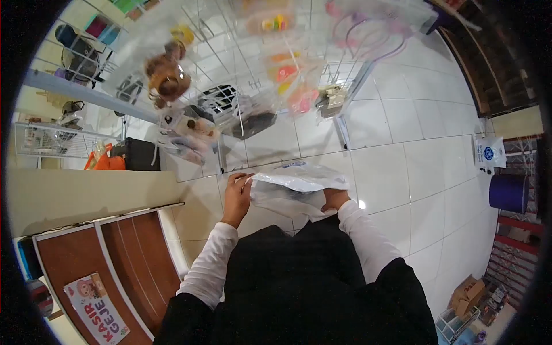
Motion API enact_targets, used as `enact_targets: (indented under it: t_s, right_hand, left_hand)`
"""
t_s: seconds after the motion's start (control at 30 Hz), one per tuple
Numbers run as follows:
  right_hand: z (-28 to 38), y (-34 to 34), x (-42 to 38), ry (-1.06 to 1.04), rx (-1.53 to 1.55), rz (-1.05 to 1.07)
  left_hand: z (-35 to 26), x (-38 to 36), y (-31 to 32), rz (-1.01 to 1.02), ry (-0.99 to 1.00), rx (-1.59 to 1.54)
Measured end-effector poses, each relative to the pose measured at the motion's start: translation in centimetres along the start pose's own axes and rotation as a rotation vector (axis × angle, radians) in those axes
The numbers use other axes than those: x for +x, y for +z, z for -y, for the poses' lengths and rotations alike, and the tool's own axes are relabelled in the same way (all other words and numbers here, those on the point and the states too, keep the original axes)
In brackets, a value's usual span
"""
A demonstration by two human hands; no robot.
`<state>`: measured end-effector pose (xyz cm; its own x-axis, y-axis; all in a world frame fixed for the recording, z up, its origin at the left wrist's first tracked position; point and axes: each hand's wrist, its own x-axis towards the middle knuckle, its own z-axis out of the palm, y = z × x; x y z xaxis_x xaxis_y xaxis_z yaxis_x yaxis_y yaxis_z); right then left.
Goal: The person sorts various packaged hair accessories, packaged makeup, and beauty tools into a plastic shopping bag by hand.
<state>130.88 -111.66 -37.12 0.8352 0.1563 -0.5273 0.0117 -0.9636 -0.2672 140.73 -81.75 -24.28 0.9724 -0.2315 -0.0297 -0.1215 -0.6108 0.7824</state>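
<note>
A white plastic bag (296, 183) with blue print hangs in front of my body, its mouth spread toward me. At its left corner my left hand (237, 198) pinches the rim between thumb and fingers. My right hand (335, 199) reaches into the mouth from the right side, and the bag hides its fingers. Something dark shows through the opening, mostly covered by the plastic.
Ahead stands a wire display rack (230, 115) hung with bagged goods, including a brown plush toy (168, 77). A counter with a sign (98, 310) is at left. A purple bin (509, 192) and cardboard box (467, 296) stand at right on the tiled floor (402, 167).
</note>
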Motion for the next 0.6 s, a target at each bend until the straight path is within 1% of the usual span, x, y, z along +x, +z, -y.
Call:
enact_targets:
  t_s: [0.07,0.13,0.23,0.27,0.3,0.37,0.4,0.43,0.53,0.6]
  right_hand:
    - [-0.5,1.2,1.9,0.014,-0.034,0.013]
    - [-0.1,-0.2,3.3,0.047,-0.059,0.048]
    - [0.1,1.3,6.4,0.061,-0.063,0.044]
    - [0.8,1.5,6.7,0.075,-0.072,0.045]
    - [1.6,1.0,6.6,0.027,-0.034,-0.002]
    - [2.1,3.0,8.4,-0.089,-0.049,-0.036]
    - [2.3,3.6,9.6,-0.146,-0.061,-0.063]
    - [2.5,4.6,11.1,-0.186,-0.012,-0.144]
    - [4.1,7.0,14.7,-0.303,0.156,-0.35]
    - [5.4,7.3,15.0,-0.244,0.115,-0.289]
  left_hand:
    - [2.9,0.1,1.8,0.002,-0.002,-0.036]
    - [5.0,0.6,3.1,0.012,-0.029,-0.043]
    - [7.5,1.0,5.2,-0.089,0.001,-0.064]
    - [8.2,0.9,5.9,-0.075,-0.035,-0.079]
    - [8.7,1.1,6.5,-0.066,-0.067,-0.096]
    - [9.7,0.5,7.8,-0.055,-0.085,-0.163]
    - [9.9,0.1,8.4,-0.054,-0.068,-0.211]
    - [9.8,-0.2,8.8,-0.05,-0.05,-0.259]
    - [8.8,-1.4,9.0,-0.038,0.084,-0.249]
    - [9.0,-2.1,9.1,-0.104,0.156,-0.137]
